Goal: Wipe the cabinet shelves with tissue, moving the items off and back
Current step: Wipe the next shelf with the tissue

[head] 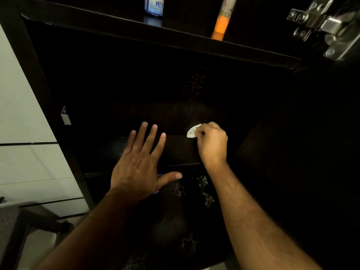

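Your right hand [211, 142] pinches small white tissue [192, 130] at middle shelf [179, 151] front edge. Left hand [140, 162] spread flat, holding nothing, left of tissue. Middle shelf looks bare, wipe underway. Above it, blue bottle [154, 5] and orange tube [222, 22] unmoved; upper shelf likely pending.

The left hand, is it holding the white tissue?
No. The left hand is spread flat with straight fingers and holds nothing; the right hand pinches the white tissue.
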Motion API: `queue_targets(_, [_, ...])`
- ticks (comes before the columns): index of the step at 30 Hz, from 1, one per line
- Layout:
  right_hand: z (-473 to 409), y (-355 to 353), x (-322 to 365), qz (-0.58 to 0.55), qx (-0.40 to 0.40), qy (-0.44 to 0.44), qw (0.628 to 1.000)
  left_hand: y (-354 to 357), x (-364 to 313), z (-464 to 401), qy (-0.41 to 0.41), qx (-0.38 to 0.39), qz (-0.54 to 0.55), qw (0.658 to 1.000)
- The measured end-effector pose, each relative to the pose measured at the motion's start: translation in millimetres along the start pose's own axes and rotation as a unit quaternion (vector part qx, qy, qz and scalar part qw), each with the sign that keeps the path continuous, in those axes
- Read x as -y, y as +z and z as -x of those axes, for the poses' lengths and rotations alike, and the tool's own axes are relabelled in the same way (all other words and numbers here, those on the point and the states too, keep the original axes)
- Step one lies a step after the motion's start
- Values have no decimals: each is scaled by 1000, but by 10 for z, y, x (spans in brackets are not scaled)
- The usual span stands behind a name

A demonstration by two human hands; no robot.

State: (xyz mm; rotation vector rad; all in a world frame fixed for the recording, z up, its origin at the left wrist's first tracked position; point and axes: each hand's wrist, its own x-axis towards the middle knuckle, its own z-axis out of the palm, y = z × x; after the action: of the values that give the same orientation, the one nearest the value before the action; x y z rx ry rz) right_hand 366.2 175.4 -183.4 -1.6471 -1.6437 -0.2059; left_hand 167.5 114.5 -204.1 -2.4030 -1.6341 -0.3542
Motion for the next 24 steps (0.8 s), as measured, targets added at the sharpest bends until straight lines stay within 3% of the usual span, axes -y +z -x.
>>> queue_targets(3, [-71, -93, 52, 5, 13, 37, 999, -3, -6, 2, -1, 3, 3, 1000])
queue_targets(8, [-704, -655, 510, -59, -201, 93, 973, 2, 8, 10, 0, 1, 3, 1000])
queue_targets(11, [-913, -760, 717, -153, -267, 129, 943, -4, 7, 11, 0, 2, 3, 1000])
queue_targets(13, [-841, -672, 758, -113, -279, 80, 950, 3, 3, 8, -4, 2, -1, 1000])
queue_targets(16, [-685, -481, 634, -51, -265, -19, 963, 20, 6, 9, -4, 0, -3, 1000])
queue_targets(19, [-523, -298, 386, -62, -240, -72, 966, 32, 5, 4, -5, -5, -2, 1000])
queue_targets(21, [-316, -186, 202, -71, -174, -75, 979, 32, -6, 5, -5, -2, 0, 1000])
queue_targets(24, [-29, -40, 26, -4, 2, -22, 1000, 17, -11, 0, -13, -2, 8, 1000])
